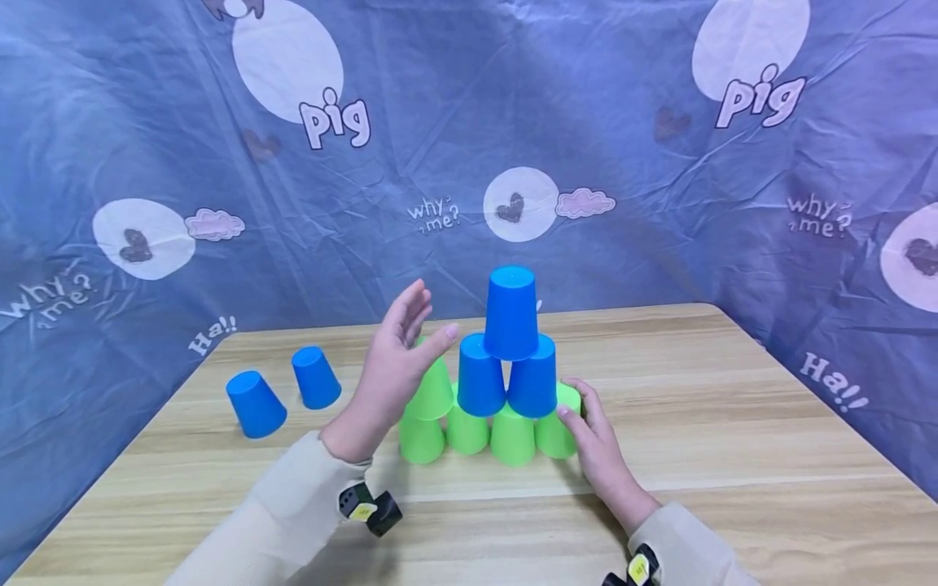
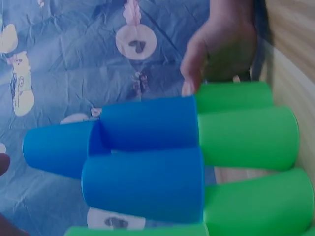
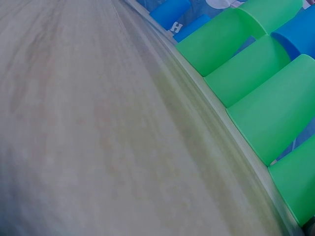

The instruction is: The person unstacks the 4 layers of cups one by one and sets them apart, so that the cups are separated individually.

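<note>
Several upside-down green cups (image 1: 512, 439) form the bottom row of a stack. On them stand a green cup (image 1: 434, 392) at the left and two blue cups (image 1: 480, 376), with a single blue cup (image 1: 511, 316) on top of the blue pair. My left hand (image 1: 387, 370) is raised in front of the upper green cup, fingers relaxed and thumb apart, holding nothing. My right hand (image 1: 602, 448) grips the rightmost bottom green cup (image 1: 555, 431), thumb in front and fingers behind. In the left wrist view the right hand (image 2: 221, 51) touches that green cup (image 2: 235, 96).
Two more blue cups (image 1: 256, 404) stand apart on the wooden table (image 1: 733, 456), left of my left hand. A printed blue cloth (image 1: 601, 106) hangs behind the table and along its sides. In the right wrist view the tabletop (image 3: 98, 123) fills most of the picture.
</note>
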The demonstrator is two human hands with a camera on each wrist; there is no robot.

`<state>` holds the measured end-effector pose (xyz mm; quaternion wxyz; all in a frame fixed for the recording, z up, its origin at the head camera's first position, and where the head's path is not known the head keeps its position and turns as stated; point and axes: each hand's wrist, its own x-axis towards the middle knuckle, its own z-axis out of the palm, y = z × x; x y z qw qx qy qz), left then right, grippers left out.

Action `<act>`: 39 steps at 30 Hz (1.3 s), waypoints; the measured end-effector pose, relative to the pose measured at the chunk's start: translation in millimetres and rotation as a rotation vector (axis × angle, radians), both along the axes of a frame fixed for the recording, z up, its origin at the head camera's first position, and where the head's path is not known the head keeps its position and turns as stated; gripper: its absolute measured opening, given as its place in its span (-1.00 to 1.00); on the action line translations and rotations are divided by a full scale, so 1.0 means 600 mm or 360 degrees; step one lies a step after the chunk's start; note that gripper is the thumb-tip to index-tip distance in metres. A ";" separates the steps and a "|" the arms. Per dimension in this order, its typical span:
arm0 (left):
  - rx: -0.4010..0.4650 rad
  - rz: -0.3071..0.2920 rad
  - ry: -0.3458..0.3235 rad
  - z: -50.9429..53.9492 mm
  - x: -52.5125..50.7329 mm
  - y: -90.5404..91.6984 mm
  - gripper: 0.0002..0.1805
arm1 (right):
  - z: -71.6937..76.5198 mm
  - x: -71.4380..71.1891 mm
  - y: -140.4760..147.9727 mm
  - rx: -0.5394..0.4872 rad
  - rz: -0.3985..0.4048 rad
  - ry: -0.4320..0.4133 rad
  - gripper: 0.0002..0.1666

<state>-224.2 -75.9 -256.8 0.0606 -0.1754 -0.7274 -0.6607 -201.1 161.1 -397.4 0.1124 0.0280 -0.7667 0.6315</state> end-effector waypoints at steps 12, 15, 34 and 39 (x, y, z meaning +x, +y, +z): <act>-0.0244 -0.0049 -0.0140 0.016 -0.005 0.033 -0.11 | 0.002 -0.003 0.003 0.0002 0.0017 -0.0007 -0.53; -0.0271 -0.0039 -0.0130 0.015 -0.011 0.040 -0.13 | 0.001 -0.004 0.003 0.0002 0.0014 -0.0007 -0.52; -0.0313 -0.0032 -0.0118 0.014 -0.031 0.070 -0.16 | -0.003 -0.001 0.000 -0.0004 0.0014 -0.0019 -0.53; -0.0313 -0.0051 -0.0115 0.011 -0.035 0.074 -0.19 | -0.002 -0.002 -0.001 -0.0011 0.0013 -0.0008 -0.53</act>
